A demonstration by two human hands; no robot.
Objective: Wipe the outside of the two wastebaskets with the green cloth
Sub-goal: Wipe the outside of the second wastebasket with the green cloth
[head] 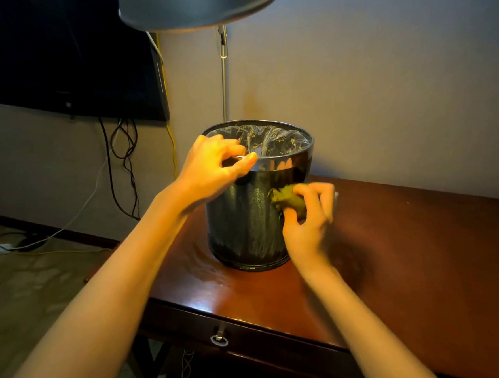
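Desk [414, 259]: wastebasket [246, 218] (cloth [289, 199] pressed).

dim room, warm yellow light falling from the lamp shade [196, 2] overhead onto the forearms and the glossy desk [264, 302], which shows a soft glare; the right hand [308, 222] is motion-blurred, corners darken, and edges bend with wide-angle distortion

Crumpled green cloth [290, 198] pressed against upright black wastebasket [246, 218].
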